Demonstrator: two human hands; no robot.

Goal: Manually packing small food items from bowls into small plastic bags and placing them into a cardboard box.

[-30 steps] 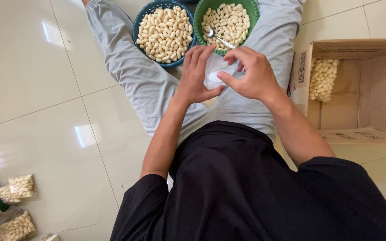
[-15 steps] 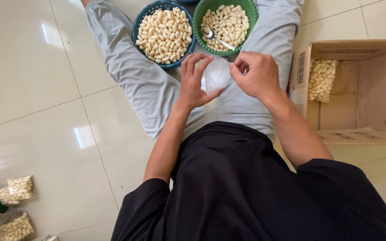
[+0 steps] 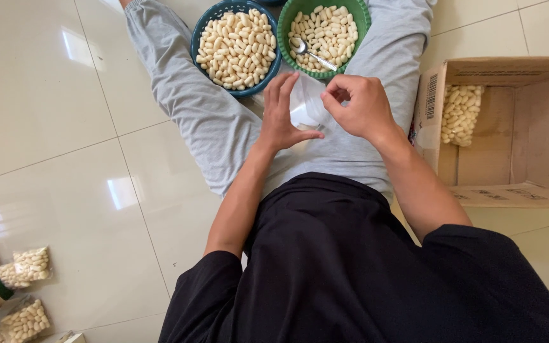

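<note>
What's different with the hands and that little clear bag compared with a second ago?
The left hand has opened, its fingers now spread upright behind the small clear bag instead of curled around it. The right hand has drawn slightly to the right, pinching the bag's top edge, so the bag shows wider between them. Both hands keep hold. The blue basket, green basket, spoon and cardboard box have not moved.

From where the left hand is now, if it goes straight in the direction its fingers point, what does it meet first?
The left hand points its fingers up the picture, beside the clear plastic bag. Straight on, it would probably first meet the rim of the blue basket of pale kernels, though depth is hard to judge from above.
</note>
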